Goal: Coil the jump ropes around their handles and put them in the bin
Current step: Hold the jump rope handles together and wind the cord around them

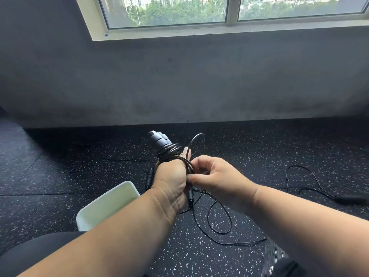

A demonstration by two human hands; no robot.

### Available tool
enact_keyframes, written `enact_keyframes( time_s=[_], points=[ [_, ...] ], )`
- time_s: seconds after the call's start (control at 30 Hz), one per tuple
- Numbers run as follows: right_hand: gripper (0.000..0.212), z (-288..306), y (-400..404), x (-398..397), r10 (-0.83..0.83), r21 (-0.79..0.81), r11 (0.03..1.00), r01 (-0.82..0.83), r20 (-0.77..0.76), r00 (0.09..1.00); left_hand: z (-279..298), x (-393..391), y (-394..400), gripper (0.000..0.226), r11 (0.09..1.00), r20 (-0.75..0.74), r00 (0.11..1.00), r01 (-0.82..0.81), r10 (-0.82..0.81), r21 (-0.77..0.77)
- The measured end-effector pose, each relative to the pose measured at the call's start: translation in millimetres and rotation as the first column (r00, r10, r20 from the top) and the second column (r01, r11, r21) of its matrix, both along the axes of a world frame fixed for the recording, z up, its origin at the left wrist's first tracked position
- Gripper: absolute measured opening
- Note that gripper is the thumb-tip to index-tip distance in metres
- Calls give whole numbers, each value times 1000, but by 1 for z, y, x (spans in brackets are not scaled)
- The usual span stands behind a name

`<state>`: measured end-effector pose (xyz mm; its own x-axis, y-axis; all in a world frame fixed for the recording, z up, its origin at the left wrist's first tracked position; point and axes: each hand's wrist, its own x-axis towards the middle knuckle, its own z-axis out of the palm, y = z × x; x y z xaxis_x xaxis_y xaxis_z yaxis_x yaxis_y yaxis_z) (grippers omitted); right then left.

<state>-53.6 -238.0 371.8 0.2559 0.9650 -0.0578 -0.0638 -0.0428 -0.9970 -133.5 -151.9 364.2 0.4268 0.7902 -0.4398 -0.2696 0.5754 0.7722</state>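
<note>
My left hand grips a pair of grey jump rope handles held upright, with thin black rope coiled several times around them just above my fist. My right hand pinches the same rope beside my left thumb, and a loop arcs up behind my fingers. A white bin sits on the floor under my left forearm; no rope shows in the visible part of its inside. A second rope with black handles lies on the floor behind my left hand, its cord looping below.
A third black rope trails across the speckled black rubber floor at the right, ending in a dark handle. A grey wall with a window stands ahead. My dark-clothed legs are at the bottom edge.
</note>
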Motion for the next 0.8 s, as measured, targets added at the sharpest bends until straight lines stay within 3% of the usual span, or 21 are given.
enact_keyframes(
  time_s=[0.13, 0.3, 0.4, 0.47, 0.53, 0.63, 0.73, 0.8],
  points=[
    [11, 3, -4, 6, 106, 25, 994, -103, -140, 984, 2, -3, 4, 15, 991, 14, 990, 137, -137, -10],
    [15, 7, -6, 15, 167, 40, 986, -163, -140, 976, 2, -6, 6, 16, 971, -56, 970, 237, -235, 31],
    [19, 7, -5, 14, 146, 20, 989, -146, -12, 989, -2, -6, 4, 13, 968, -52, 967, 250, -248, 20],
    [26, 7, -5, 14, 141, 9, 990, -144, 162, 977, -4, -6, 4, 12, 968, -46, 967, 252, -252, -10],
    [30, 9, -5, 14, 113, 7, 992, -123, 341, 933, -6, -6, 4, 14, 966, -44, 965, 257, -258, -32],
    [23, 12, -7, 15, 101, 12, 993, -120, 462, 881, -11, -7, 2, 15, 969, -83, 965, 244, -248, -48],
    [27, 10, -7, 15, 41, 35, 996, -82, 633, 773, -16, -8, 3, 6, 972, -80, 970, 224, -230, -72],
    [24, 8, -7, 15, -12, 61, 997, -37, 654, 756, -15, -9, 1, 6, 971, -66, 971, 226, -231, -81]
  ],
)
